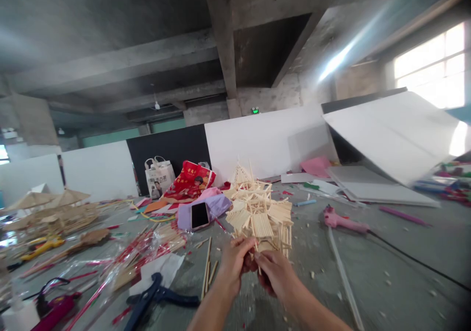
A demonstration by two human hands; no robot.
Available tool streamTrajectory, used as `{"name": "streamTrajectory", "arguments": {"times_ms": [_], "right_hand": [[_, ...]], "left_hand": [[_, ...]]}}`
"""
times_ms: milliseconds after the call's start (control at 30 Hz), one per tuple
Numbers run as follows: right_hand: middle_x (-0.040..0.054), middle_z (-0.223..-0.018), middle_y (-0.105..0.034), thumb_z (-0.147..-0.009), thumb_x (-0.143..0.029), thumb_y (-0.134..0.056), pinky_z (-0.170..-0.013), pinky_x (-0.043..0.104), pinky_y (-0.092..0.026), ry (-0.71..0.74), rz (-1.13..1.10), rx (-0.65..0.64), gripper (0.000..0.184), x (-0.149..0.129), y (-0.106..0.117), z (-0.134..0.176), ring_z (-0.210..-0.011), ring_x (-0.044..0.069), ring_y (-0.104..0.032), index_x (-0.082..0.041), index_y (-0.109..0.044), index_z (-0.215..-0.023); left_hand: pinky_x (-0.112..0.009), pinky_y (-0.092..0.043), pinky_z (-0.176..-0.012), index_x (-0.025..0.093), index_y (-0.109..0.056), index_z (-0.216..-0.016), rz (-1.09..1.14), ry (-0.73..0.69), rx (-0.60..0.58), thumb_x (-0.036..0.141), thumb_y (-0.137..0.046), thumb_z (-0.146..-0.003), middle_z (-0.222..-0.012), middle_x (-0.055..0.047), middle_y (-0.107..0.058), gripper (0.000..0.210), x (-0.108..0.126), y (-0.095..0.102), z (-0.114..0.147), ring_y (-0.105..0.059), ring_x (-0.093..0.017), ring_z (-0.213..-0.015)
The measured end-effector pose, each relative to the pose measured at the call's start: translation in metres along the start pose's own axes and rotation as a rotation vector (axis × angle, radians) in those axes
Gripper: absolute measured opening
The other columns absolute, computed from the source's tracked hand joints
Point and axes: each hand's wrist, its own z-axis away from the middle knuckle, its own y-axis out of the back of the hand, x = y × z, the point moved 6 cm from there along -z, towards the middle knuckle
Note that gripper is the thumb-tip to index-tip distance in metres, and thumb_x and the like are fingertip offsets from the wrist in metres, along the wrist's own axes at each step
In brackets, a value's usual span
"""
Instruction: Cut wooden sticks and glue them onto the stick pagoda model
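A model building made of pale wooden sticks (257, 208) stands on the grey floor in front of me. My left hand (233, 265) and my right hand (275, 272) meet at the model's near bottom edge. Both pinch small stick pieces there, fingers closed. Which exact piece each hand holds is too small to tell. Loose sticks (208, 269) lie on the floor just left of my left hand.
A phone (199, 215) rests on purple cloth behind the model. A pink glue gun (344, 220) lies right, a blue glue gun (154, 296) left front. Bags of sticks (140, 257), a red bag (189, 181), white boards (390, 135) and another stick model (47, 208) surround.
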Motion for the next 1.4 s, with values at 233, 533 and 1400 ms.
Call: {"name": "streamTrajectory", "arguments": {"times_ms": [233,533,1400], "right_hand": [[-0.0018,-0.043,-0.040,-0.062,-0.062,-0.033,-0.031,0.016,-0.019,-0.004,-0.036,-0.021,0.049,0.0030,0.0008,-0.0009,-0.032,0.007,-0.031,-0.015,-0.046,-0.064],[-0.0022,-0.045,-0.040,-0.075,-0.048,-0.037,-0.032,0.017,-0.019,-0.101,-0.119,-0.052,0.036,-0.0007,0.0012,0.0045,-0.032,0.007,-0.031,-0.014,-0.045,-0.065],[-0.0059,-0.045,-0.037,-0.093,-0.041,-0.038,-0.032,0.015,-0.020,-0.164,-0.126,-0.066,0.040,-0.0014,0.0012,0.0064,-0.032,0.005,-0.030,-0.012,-0.046,-0.066]], "left_hand": [[-0.019,-0.025,-0.040,0.015,-0.054,-0.058,0.031,0.040,0.022,0.038,-0.066,-0.063,-0.045,0.006,-0.044,0.027,0.0015,-0.0016,0.0032,-0.037,-0.005,-0.037],[-0.019,-0.023,-0.039,0.016,-0.052,-0.055,0.050,0.056,0.011,0.039,-0.067,-0.060,-0.041,0.007,-0.044,0.029,0.0016,-0.0040,0.0034,-0.038,-0.005,-0.035],[-0.015,-0.032,-0.039,0.012,-0.061,-0.064,0.176,0.145,0.011,0.034,-0.066,-0.061,-0.046,0.007,-0.047,0.022,-0.0052,-0.0054,0.0001,-0.038,-0.003,-0.038]]}}
